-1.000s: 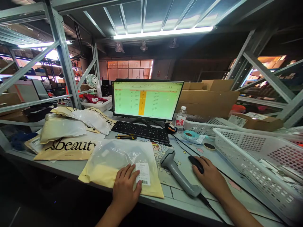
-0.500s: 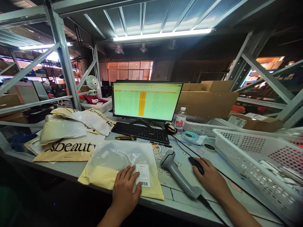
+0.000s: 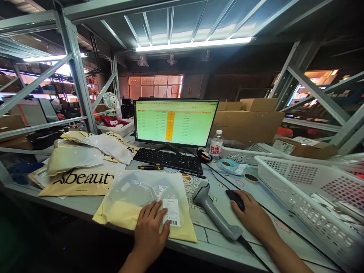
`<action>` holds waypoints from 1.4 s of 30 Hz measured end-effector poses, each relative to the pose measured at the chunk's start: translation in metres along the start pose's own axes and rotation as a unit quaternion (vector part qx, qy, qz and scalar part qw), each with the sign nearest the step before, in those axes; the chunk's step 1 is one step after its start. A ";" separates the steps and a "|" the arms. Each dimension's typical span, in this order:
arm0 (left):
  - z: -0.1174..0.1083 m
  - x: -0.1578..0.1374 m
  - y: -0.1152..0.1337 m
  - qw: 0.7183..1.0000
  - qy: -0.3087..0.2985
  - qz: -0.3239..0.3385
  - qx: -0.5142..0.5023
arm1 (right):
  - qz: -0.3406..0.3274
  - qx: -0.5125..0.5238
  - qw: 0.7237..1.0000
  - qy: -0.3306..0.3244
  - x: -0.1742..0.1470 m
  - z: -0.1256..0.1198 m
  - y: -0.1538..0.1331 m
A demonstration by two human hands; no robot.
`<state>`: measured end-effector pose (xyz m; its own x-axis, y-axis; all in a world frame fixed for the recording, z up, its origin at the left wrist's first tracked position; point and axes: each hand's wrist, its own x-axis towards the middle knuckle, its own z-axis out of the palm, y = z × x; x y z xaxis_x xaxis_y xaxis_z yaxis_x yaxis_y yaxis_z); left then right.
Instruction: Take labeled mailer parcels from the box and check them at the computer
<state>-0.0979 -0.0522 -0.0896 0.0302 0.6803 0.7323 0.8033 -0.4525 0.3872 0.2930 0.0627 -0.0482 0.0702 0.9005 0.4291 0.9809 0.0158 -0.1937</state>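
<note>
My left hand [image 3: 151,229] lies flat on a plastic mailing bag [image 3: 133,193], fingers stretched and slightly apart beside its white barcode label [image 3: 172,213]. The bag is frosted above and pale yellow below. My right hand [image 3: 253,216] is wrapped over a black computer mouse [image 3: 234,198] on the desk mat. Between the two hands a grey barcode scanner [image 3: 217,214] rests on the mat, its cable running toward the front edge. Behind them stand a black keyboard [image 3: 170,160] and a monitor [image 3: 153,121] displaying a green spreadsheet with an orange column.
More mailing bags [image 3: 76,163] are piled at the left. A yellow-black utility knife [image 3: 150,167] lies before the keyboard. Toward the right are a water bottle [image 3: 216,146], a tape roll [image 3: 227,164] and a white perforated basket [image 3: 284,189]. Cardboard boxes [image 3: 244,123] stand behind.
The view has shifted very slightly. Both hands stay in the same places, the left on the bag and the right on the mouse.
</note>
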 end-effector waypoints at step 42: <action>0.001 -0.001 0.000 1.000 0.005 -0.005 0.006 | 0.013 -0.030 0.999 -0.028 -0.002 -0.003 -0.001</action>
<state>-0.0972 -0.0523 -0.0912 0.0161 0.6791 0.7339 0.8103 -0.4388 0.3883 0.2922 0.0598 -0.0463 0.0866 0.9235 0.3736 0.9882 -0.0321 -0.1498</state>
